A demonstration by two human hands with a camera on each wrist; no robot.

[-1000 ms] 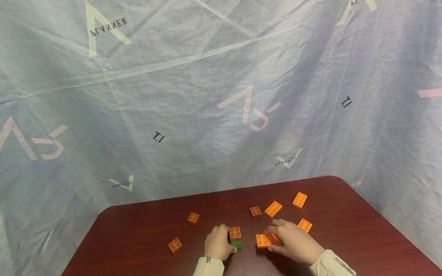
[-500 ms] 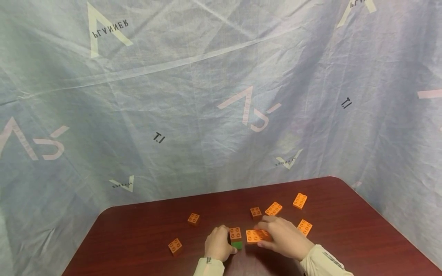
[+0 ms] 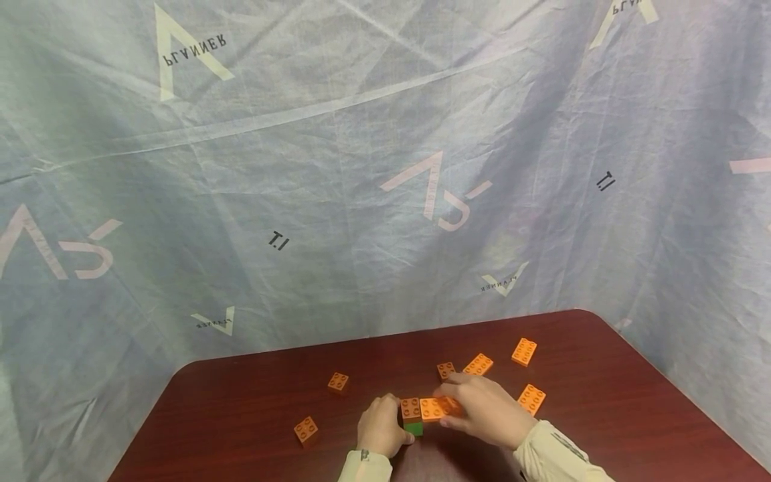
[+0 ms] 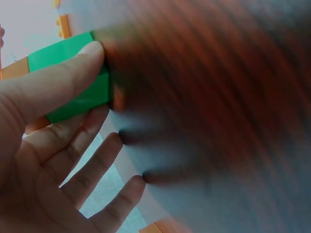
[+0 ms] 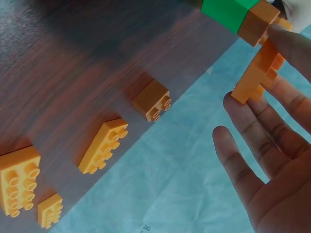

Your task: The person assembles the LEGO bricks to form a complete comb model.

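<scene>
My left hand [image 3: 379, 426] grips a small upright stack from its left side. The stack is a green toy building brick [image 4: 68, 51] with a brownish-orange square brick [image 3: 411, 408] on top, studs up. In the left wrist view the thumb lies across the green brick, with fingers behind. My right hand [image 3: 484, 410] pinches a long, thin bright-orange studded brick [image 3: 430, 409] by its right part. That orange brick's left end is right beside the stack's top brick. In the right wrist view its thin body [image 5: 252, 80] shows between thumb and fingers; contact is unclear.
On the dark red table [image 3: 241, 402] two brownish-orange square bricks lie at left, one nearer [image 3: 306, 430] and one farther [image 3: 338, 382]. Another square brick [image 3: 446, 369] sits behind my right hand. Thin orange bricks [image 3: 525, 351] lie at right. A pale curtain [image 3: 361, 201] hangs behind.
My right hand has moved left with the thin orange brick, bringing its end up to the stack's top brick. My left hand and the stack have stayed in place.
</scene>
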